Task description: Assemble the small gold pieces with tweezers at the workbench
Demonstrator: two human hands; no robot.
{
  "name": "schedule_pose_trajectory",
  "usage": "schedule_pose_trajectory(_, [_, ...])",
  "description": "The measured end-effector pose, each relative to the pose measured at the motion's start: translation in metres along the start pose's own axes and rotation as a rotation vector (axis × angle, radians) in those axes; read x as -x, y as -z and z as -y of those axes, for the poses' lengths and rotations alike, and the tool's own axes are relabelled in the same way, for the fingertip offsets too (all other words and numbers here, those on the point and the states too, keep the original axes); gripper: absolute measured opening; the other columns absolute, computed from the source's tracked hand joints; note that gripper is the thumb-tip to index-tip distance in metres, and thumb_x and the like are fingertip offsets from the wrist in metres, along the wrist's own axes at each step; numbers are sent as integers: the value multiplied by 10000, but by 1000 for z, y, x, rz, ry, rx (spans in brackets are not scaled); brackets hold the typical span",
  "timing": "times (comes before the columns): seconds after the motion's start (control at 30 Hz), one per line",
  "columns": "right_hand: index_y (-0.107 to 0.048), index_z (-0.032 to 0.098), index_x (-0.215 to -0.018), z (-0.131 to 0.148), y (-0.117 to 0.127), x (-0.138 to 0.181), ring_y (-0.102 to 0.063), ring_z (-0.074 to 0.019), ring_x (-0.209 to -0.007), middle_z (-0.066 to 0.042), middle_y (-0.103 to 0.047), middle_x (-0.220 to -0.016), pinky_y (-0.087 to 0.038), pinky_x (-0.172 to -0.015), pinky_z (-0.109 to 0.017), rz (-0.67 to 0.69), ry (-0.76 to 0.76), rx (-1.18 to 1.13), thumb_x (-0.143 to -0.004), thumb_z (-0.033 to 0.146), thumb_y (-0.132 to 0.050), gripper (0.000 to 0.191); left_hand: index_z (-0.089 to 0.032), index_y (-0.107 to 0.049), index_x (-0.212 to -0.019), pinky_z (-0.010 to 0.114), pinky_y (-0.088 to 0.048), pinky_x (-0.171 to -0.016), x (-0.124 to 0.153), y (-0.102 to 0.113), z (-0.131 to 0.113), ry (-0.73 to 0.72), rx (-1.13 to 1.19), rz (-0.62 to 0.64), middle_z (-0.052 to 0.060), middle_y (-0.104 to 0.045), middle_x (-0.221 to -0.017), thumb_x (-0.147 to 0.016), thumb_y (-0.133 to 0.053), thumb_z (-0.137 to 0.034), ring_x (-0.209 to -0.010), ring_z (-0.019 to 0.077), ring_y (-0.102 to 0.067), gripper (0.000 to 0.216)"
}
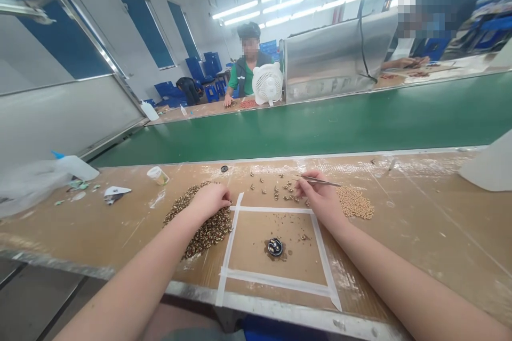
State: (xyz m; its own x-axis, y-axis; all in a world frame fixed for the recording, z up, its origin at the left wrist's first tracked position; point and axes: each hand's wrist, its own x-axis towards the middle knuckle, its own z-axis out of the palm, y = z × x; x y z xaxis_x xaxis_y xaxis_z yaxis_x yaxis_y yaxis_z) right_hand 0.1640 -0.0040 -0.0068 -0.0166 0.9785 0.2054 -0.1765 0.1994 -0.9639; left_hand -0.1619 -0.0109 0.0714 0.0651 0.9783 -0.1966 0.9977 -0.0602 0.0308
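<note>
My left hand (209, 200) rests curled on a heap of small ring-shaped brown and gold parts (200, 224); what its fingers hold, if anything, is hidden. My right hand (320, 197) pinches metal tweezers (320, 181), whose tips point left toward several small parts scattered on the bench (276, 189). A pile of tiny tan beads (355, 202) lies just right of that hand. Between my forearms is a square marked in white tape (236, 212), with a small round black disc (275, 246) inside it.
The brown bench (420, 224) borders a green conveyor belt (320, 122). At left lie a white squeeze bottle (78, 167), a small cup (157, 175) and scraps. A white object (490, 165) stands at right. Across the belt sits a person in green (245, 77) by a fan (267, 83).
</note>
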Motion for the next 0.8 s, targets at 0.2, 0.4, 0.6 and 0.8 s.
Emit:
schedule_pose_trajectory(0.2, [-598, 179, -1082, -1, 2, -3, -658, -166, -642, -20, -688, -762, -551, -630, -318, -4, 34, -3, -863, 618, -786, 526, -225, -721, -744, 324, -452, -679, 4, -3, 0, -20, -46, -37, 81, -775, -898, -794, -710, -285, -825, 257, -699, 79])
schedule_pose_trajectory(0.4, [-554, 204, -940, 15, -7, -6, -545, -92, -531, 72, -580, -638, -461, -549, -239, -77, 3, -14, -864, 528, -780, 402, -214, -665, -893, 318, -432, -718, 14, 1, -21, -70, -50, -68, 94, -750, -1001, -887, -590, -334, -907, 265, -671, 141])
schedule_pose_trajectory(0.6, [-591, 236, -1002, 70, 36, -2, -560, -75, -652, 45, -630, -803, -495, -626, -201, -79, 189, -109, -985, 460, -711, 255, -282, -599, -920, 271, -337, -660, 16, 0, -71, -65, -48, -98, -61, -614, -697, -946, -514, -511, -711, 204, -564, 245])
schedule_pose_trajectory(0.8, [-395, 225, -578, 93, 96, 150, -407, -116, -599, 39, -409, -596, -415, -651, -276, 50, 390, 133, -1068, 433, -538, 552, -336, -519, -855, 283, -362, -663, 42, -30, -97, 35, 160, -167, -127, -567, -588, -866, -575, -538, -748, 245, -560, 210])
